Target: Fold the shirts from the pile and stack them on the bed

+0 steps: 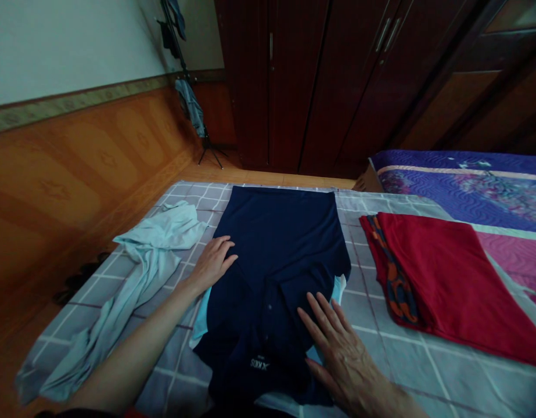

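A dark navy shirt (276,232) with small buttons and a light "KIDS" print lies spread on the bed, its hem toward the wardrobe. Light blue shows along its sides. On the shirt's left edge rests my left hand (214,259), its fingers slightly bent and apart, gripping nothing. My right hand (340,348) is spread over the shirt's right side near the front, palm down, with light blue fabric visible beside the fingers. The lower end of the shirt runs close to my body and is partly cut off by the frame.
A crumpled pale garment (150,261) lies on the bed's left side. Folded red clothing (450,278) with an orange-patterned strip is on the right. The checked bedsheet (363,290) lies beneath. Behind stand a wardrobe (294,87) and a coat stand (207,142); purple bedding (424,186) is far right.
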Demonstrator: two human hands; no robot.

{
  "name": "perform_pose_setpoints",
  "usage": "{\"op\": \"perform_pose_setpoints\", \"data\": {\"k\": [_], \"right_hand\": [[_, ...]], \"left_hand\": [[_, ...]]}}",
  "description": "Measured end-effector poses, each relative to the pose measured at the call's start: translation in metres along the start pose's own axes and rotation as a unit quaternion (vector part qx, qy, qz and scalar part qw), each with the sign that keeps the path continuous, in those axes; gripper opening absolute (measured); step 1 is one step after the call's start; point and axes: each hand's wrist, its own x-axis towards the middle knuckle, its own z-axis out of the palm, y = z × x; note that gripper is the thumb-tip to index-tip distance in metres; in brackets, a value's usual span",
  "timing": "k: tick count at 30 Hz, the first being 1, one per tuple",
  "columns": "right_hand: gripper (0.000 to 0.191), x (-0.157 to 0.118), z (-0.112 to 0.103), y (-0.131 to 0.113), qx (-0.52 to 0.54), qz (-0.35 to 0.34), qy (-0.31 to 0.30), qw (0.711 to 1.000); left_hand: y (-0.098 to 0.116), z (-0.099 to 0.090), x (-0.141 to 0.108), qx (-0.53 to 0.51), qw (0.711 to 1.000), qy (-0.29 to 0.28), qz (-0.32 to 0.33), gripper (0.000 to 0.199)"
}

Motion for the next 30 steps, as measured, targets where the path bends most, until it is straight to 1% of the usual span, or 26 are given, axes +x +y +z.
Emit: {"op": "perform_pose_setpoints", "data": {"k": [4,6,9,13,16,19,21,22,24,25,27,28,30], "right_hand": [[0.072,-0.012,-0.002,-0.003,-0.003,-0.012,-0.003,1.000],[0.071,-0.011,-0.007,-0.003,0.000,-0.002,0.002,1.000],[0.069,0.001,-0.010,0.004,0.003,0.030,0.020,0.999],[0.061,0.019,-0.004,0.025,-0.013,0.072,0.038,0.997],[0.055,0.024,-0.001,0.040,-0.019,0.094,0.039,0.995],[0.050,0.028,-0.002,0.049,-0.022,0.110,0.050,0.992],[0.050,0.030,0.000,0.052,-0.023,0.120,0.053,0.991],[0.050,0.031,0.001,0.053,-0.021,0.123,0.055,0.991],[0.052,0.031,0.005,0.054,-0.017,0.128,0.064,0.990],[0.052,0.030,0.007,0.054,-0.014,0.131,0.069,0.989],[0.054,0.028,0.009,0.055,-0.005,0.137,0.077,0.988],[0.055,0.027,0.010,0.055,0.001,0.140,0.078,0.987],[0.059,0.025,0.009,0.056,0.014,0.147,0.074,0.986]], "left_hand": [[0.000,0.009,-0.001,0.001,1.000,0.012,-0.009,0.031],[0.001,0.011,-0.001,0.010,1.000,0.018,-0.011,0.032],[0.005,0.010,0.001,0.025,1.000,0.010,-0.005,0.037],[0.016,0.004,0.005,0.033,0.999,-0.021,0.014,0.043],[0.039,-0.007,0.010,0.010,0.999,-0.019,0.032,0.036],[0.078,-0.014,0.014,-0.057,0.994,-0.039,0.083,0.021],[0.105,-0.013,0.015,-0.091,0.987,-0.068,0.114,0.016],[0.117,-0.010,0.015,-0.098,0.984,-0.080,0.122,0.017],[0.134,-0.004,0.014,-0.098,0.984,-0.090,0.123,0.020],[0.139,0.000,0.013,-0.096,0.984,-0.092,0.120,0.018],[0.141,0.004,0.012,-0.102,0.983,-0.096,0.116,0.010],[0.140,0.005,0.011,-0.109,0.982,-0.099,0.116,0.007],[0.136,0.003,0.011,-0.121,0.980,-0.108,0.112,0.007]]}}
